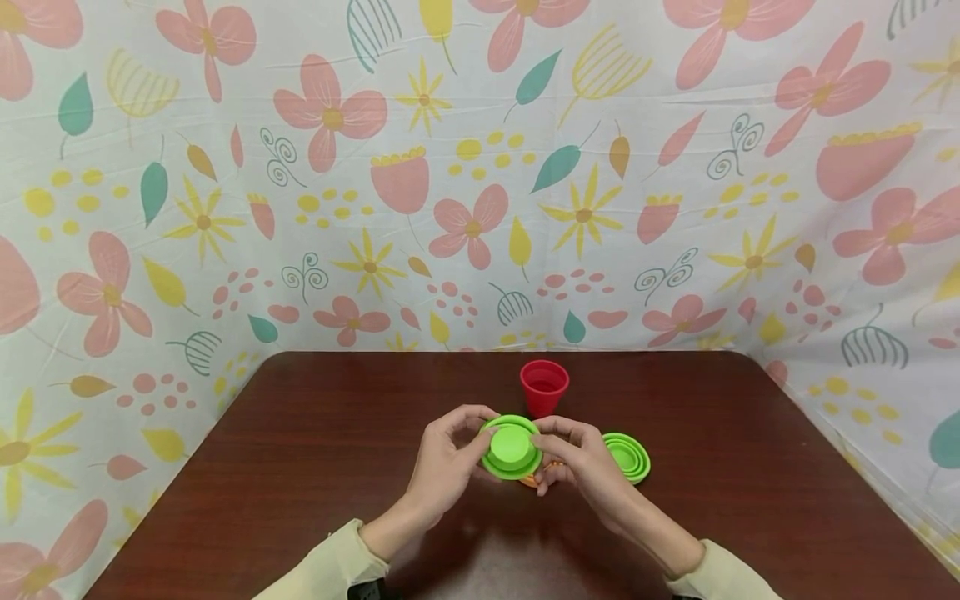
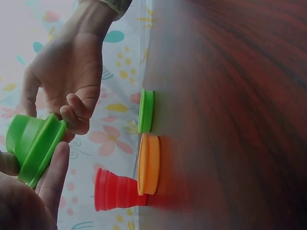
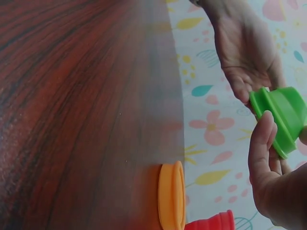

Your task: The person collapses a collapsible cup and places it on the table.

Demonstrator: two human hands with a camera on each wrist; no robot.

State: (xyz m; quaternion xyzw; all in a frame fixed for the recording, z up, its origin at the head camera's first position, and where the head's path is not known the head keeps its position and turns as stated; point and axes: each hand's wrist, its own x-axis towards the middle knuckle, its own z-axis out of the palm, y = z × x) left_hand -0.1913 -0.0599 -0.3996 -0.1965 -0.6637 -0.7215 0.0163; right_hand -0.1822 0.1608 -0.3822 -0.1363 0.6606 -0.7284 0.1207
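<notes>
Both hands hold a green collapsible cup (image 1: 512,447) above the table, its smaller round base facing the head camera. My left hand (image 1: 444,461) grips its left side, thumb on the near face and fingers behind the rim. On the opposite side, my right hand (image 1: 592,469) pinches it with thumb and fingers. In the left wrist view the cup (image 2: 33,148) is partly folded, with a stepped wall and a wide rim. Below it lies a flattened orange collapsible cup (image 2: 149,165), mostly hidden by the hands in the head view.
A red collapsible cup (image 1: 544,387) stands extended and upright behind the hands. Another green collapsible cup (image 1: 628,458) lies flattened to the right, beside my right hand. The dark wooden table (image 1: 322,450) ends at a flower-patterned cloth (image 1: 465,208) at the back.
</notes>
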